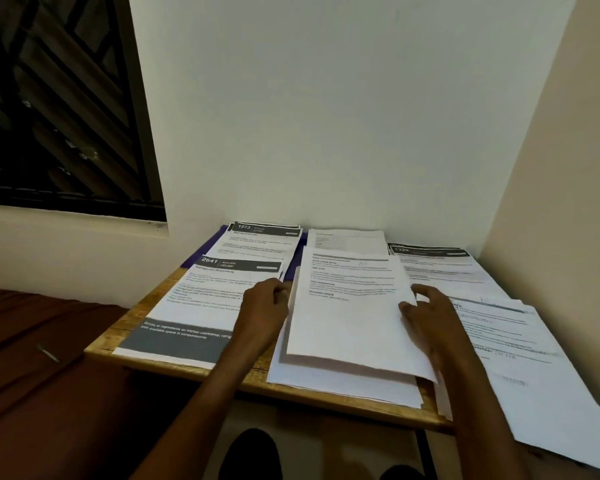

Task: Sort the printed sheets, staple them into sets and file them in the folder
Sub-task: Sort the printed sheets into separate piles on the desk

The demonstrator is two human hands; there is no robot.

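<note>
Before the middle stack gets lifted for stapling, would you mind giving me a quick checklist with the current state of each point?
1. Left hand grips the left edge of the middle stack: ok.
2. Right hand on the stack's right edge: ok, fingers curled over it.
3. Stack edges squared: not ok, lower sheets stick out at the near edge.
4. Stapler within reach: cannot tell, none in view.
5. Folder ready: cannot tell; only a purple edge shows under the far left pile.
6. Neighbouring pile 2641 is clear of the stack: ok.
</note>
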